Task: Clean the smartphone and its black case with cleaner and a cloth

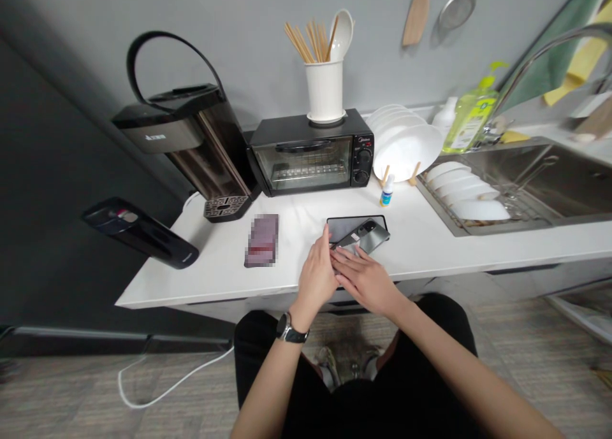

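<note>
While both hands meet at counter front edge, left hand fingers curled around near end of grey phone. Right hand fingers flat, extended, touching same phone. Phone tilted toward 2 o'clock, overlapping black tablet. Toaster oven at 12 o'clock.

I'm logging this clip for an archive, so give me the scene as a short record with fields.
Setting: white kitchen counter
Left hand: on the grey phone, wristwatch on the wrist
Right hand: fingers on the same phone
Under the phone: dark flat case
Left of the hands: blurred phone
Behind: toaster oven, small bottle, plates
Right: sink
</note>
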Motion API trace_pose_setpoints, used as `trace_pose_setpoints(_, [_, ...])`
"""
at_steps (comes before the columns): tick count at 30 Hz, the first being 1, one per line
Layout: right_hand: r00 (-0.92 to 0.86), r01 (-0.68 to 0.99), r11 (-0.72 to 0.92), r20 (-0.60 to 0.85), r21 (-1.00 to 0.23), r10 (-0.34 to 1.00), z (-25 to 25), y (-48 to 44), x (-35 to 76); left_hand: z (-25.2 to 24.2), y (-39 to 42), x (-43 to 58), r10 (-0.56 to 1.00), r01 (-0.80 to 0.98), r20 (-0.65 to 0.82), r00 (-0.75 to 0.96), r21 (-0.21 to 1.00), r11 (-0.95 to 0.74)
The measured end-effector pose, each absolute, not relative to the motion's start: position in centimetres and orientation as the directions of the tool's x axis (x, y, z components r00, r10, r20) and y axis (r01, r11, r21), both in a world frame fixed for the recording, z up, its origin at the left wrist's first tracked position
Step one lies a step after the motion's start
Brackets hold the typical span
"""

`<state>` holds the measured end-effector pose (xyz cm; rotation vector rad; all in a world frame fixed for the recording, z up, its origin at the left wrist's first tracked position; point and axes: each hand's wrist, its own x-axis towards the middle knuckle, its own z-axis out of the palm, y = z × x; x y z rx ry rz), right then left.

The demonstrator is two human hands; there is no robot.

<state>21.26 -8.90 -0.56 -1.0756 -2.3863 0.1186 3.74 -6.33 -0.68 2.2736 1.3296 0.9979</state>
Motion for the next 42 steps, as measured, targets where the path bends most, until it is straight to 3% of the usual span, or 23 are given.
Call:
trace_pose_setpoints(13, [-0.278, 0.882, 0.409, 0.44, -0.234, 0.854, -0.6, -5.1, 27.8, 0.1, -5.9, 4.1, 0.88, 0.64, 0.361, 0.309, 0.606, -0.473])
trace_pose_setpoints(22, [-0.398, 0.784, 0.546, 0.436, -0.296, 0.807, -0.5, -7.1, 19.6, -0.5, -6.3, 3.9, 0.876, 0.649, 0.394, 0.278, 0.595, -0.474])
trace_pose_setpoints(29, [-0.483, 0.712, 0.616, 0.402, -0.336, 0.778, -0.5, -9.7, 22.0, -0.5, -6.2, 3.8, 0.879, 0.636, 0.365, 0.307, 0.608, -0.475])
trace_pose_setpoints(42, [-0.187, 0.912, 0.321, 0.439, -0.254, 0.879, -1.1, -5.6, 29.0, 0.0, -5.7, 4.0, 0.883, 0.629, 0.343, 0.321, 0.62, -0.47])
